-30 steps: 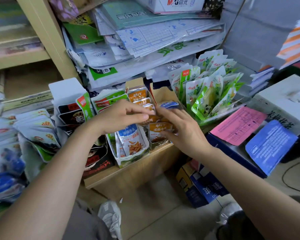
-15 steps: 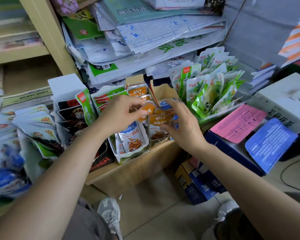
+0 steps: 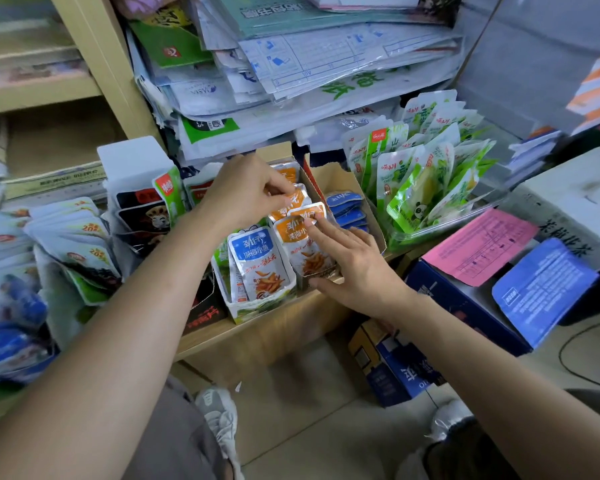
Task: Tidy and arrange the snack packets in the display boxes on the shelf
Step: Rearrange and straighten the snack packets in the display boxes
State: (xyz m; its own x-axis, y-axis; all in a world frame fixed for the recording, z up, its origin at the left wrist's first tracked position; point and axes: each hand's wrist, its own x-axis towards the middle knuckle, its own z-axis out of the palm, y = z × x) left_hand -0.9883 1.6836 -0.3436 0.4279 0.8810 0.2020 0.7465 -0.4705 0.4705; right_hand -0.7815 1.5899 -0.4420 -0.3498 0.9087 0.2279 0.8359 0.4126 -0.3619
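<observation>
Two orange-and-silver foil snack packets [image 3: 297,233] stand upright at the front of a brown cardboard display box [image 3: 276,150] on the wooden shelf [image 3: 267,329]. Their long axes run vertical, top seals point up and lean slightly away, and the printed faces are turned towards you. Your left hand [image 3: 250,194] pinches the top edge of the rear one between thumb and forefinger. Your right hand [image 3: 357,268] is spread, its straight forefinger touching the front one near its top. Just left, a blue-labelled foil packet [image 3: 257,261] stands upright in a white-and-green box [image 3: 257,308].
</observation>
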